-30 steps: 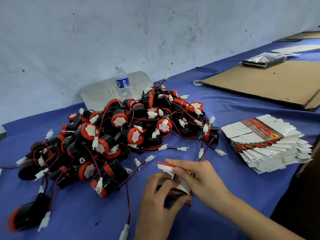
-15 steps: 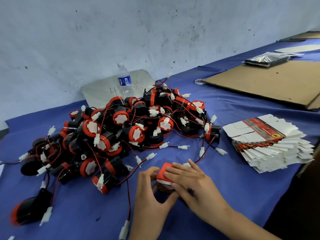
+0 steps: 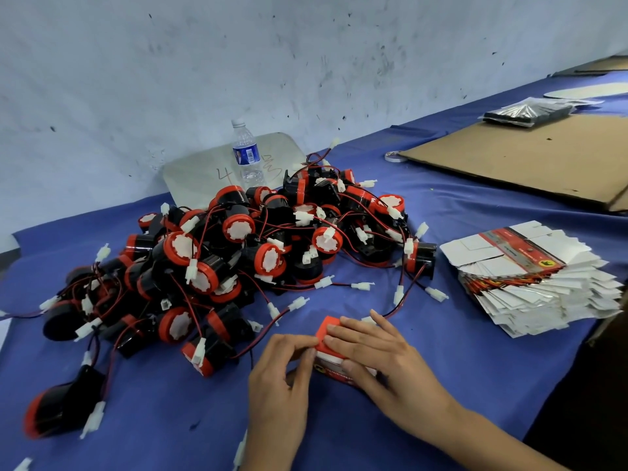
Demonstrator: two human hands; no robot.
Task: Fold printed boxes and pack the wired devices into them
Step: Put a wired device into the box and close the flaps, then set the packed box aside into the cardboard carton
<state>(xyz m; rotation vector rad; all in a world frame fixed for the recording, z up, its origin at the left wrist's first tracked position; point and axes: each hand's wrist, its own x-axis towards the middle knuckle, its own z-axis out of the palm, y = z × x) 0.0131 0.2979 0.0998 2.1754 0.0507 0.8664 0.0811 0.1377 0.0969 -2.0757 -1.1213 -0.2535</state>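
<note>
Handwritten "4" on grey board [image 3: 193, 181], bottle label [image 3: 245, 155] and box [image 3: 329, 352] print illegible.

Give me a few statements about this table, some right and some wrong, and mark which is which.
1. The left hand and the right hand both touch a small red box. True.
2. The water bottle lies on its side. False: the water bottle stands upright behind the pile of wired devices.
3. A stack of flat boxes lies to the right of the pile. True.
4. The brown cardboard sheet covers the devices. False: the cardboard sheet lies apart from them, farther back on the right of the table.
</note>
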